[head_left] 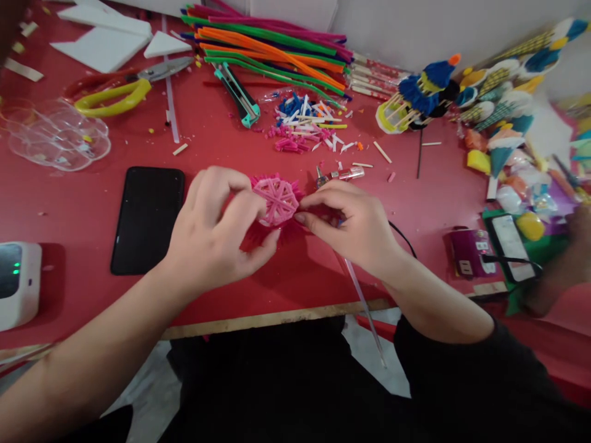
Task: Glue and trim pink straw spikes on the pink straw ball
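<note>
A small pink wheel-shaped craft piece (pixel 278 201) with spokes and a fuzzy pink fringe is between my hands, above the red table. Curled around its left side are the fingers of my left hand (pixel 221 224), the thumb below it. My right hand (pixel 348 221) pinches its right edge between thumb and forefinger; anything tiny in that pinch is hidden. A thin translucent stick (pixel 364 306) slants down past the table edge from below my right hand. Just beyond that hand lies a small clear-and-red tube (pixel 346 175).
Pipe cleaners (pixel 277 46), a utility knife (pixel 237 95) and coloured scraps (pixel 309 120) lie at the back. Yellow-handled scissors (pixel 113 97), a clear flower-shaped tray (pixel 60 138) and a black phone (pixel 148 220) are left. Small figures (pixel 422 92) and a purple box (pixel 471 253) stand right, near another person's arm.
</note>
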Tool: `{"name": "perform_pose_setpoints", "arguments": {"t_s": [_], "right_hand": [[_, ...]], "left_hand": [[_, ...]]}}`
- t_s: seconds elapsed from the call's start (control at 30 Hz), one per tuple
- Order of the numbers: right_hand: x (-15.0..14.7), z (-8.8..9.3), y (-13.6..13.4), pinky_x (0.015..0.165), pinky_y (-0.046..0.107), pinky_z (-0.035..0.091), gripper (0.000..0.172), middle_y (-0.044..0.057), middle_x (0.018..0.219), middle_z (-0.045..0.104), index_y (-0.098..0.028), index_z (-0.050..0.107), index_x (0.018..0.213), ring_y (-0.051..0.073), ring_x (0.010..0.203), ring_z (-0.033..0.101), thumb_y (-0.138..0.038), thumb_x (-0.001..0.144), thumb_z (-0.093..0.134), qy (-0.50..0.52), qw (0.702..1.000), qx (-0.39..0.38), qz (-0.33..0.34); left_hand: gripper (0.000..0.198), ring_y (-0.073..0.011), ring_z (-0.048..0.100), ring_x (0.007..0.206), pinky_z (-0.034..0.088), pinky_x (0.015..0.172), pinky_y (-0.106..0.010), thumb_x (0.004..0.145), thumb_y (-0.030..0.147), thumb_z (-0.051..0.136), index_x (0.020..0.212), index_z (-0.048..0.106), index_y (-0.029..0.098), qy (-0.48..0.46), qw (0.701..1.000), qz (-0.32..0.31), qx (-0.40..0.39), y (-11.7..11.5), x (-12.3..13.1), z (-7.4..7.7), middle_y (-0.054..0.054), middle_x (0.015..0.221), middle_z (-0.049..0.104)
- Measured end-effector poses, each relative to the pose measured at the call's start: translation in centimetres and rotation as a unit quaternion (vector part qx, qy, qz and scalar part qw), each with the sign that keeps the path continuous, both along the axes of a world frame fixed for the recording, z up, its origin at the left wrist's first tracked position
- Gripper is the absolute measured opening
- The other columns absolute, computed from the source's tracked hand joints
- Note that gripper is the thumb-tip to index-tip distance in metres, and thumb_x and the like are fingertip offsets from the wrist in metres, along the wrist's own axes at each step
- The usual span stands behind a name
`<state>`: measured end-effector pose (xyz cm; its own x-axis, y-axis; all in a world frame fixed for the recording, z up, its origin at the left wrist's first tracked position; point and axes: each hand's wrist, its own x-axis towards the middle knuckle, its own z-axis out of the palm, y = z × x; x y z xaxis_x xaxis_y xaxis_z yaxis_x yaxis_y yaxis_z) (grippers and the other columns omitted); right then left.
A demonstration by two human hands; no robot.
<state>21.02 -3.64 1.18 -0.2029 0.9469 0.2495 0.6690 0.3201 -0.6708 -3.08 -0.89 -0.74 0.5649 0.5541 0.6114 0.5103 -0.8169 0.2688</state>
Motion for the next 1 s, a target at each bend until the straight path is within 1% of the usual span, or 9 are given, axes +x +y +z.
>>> {"name": "perform_pose_setpoints", "arguments": {"t_s": [0.07, 0.2, 0.37, 0.5, 0.63, 0.8, 1.0], "right_hand": [[-0.17, 0.05, -0.27, 0.062, 0.028, 0.047, 0.003, 0.002, 0.083, 0.070, -0.020, 0.076, 0.089, 0.014, 0.069, 0.060, -0.020, 0.091, 0.074, 0.003, 1.000, 0.004, -0.005], [-0.27, 0.03, -0.69, 0.064, 0.028, 0.048, 0.007, 0.002, 0.084, 0.071, -0.020, 0.072, 0.087, 0.015, 0.072, 0.063, -0.015, 0.091, 0.072, 0.007, 1.000, 0.025, 0.010], [0.03, -0.26, -0.72, 0.073, 0.032, 0.054, 0.012, 0.003, 0.091, 0.074, -0.023, 0.071, 0.089, 0.018, 0.083, 0.069, -0.012, 0.093, 0.067, -0.013, 0.997, 0.061, 0.050], [0.29, -0.39, -0.44, 0.081, 0.036, 0.055, 0.014, 0.004, 0.092, 0.074, -0.024, 0.071, 0.091, 0.020, 0.089, 0.070, -0.013, 0.096, 0.064, -0.034, 0.993, 0.082, 0.073], [0.32, -0.37, -0.23, 0.079, 0.035, 0.055, 0.012, 0.004, 0.093, 0.073, -0.025, 0.071, 0.093, 0.020, 0.089, 0.069, -0.015, 0.096, 0.065, -0.029, 0.994, 0.080, 0.071], [0.18, -0.46, 0.00, 0.075, 0.033, 0.052, 0.011, 0.003, 0.090, 0.072, -0.024, 0.070, 0.089, 0.019, 0.084, 0.067, -0.013, 0.092, 0.071, -0.011, 0.995, 0.092, 0.043], [0.32, -0.48, 0.18, 0.076, 0.035, 0.053, 0.010, 0.004, 0.091, 0.073, -0.024, 0.070, 0.089, 0.020, 0.085, 0.068, -0.014, 0.092, 0.071, -0.017, 0.994, 0.092, 0.049]], "left_hand": [[0.022, -0.0330, 0.058, 0.097, 0.052, 0.081, -0.053, 0.088, 0.031, 0.073, 0.103, 0.057, 0.026, 0.007, 1.000, -0.005, 0.011, -0.31, 0.13, -0.02, -0.011, 0.107, 0.056], [0.019, -0.0333, 0.061, 0.102, 0.052, 0.082, -0.053, 0.088, 0.023, 0.073, 0.102, 0.063, 0.029, 0.003, 0.999, -0.012, 0.033, -0.37, 0.30, 0.01, -0.011, 0.115, 0.061], [0.024, -0.0311, 0.062, 0.098, 0.056, 0.080, -0.051, 0.088, 0.021, 0.073, 0.108, 0.064, 0.029, 0.018, 0.997, -0.006, 0.071, -0.42, 0.22, 0.02, -0.011, 0.113, 0.063], [0.022, -0.0293, 0.062, 0.097, 0.059, 0.081, -0.049, 0.089, 0.022, 0.072, 0.107, 0.063, 0.032, 0.032, 0.995, 0.001, 0.095, -0.51, 0.14, 0.05, -0.008, 0.113, 0.064], [0.023, -0.0289, 0.063, 0.096, 0.060, 0.081, -0.050, 0.088, 0.023, 0.074, 0.107, 0.063, 0.031, 0.034, 0.994, -0.001, 0.102, -0.39, 0.18, 0.07, -0.008, 0.113, 0.066], [0.021, -0.0295, 0.062, 0.092, 0.061, 0.075, -0.051, 0.088, 0.022, 0.075, 0.105, 0.064, 0.029, 0.028, 0.993, -0.010, 0.112, -0.21, 0.26, 0.07, -0.009, 0.110, 0.067], [0.026, -0.0295, 0.062, 0.098, 0.057, 0.082, -0.050, 0.086, 0.019, 0.075, 0.108, 0.066, 0.030, 0.016, 0.996, -0.018, 0.086, -0.53, 0.28, 0.01, -0.009, 0.115, 0.066]]}}
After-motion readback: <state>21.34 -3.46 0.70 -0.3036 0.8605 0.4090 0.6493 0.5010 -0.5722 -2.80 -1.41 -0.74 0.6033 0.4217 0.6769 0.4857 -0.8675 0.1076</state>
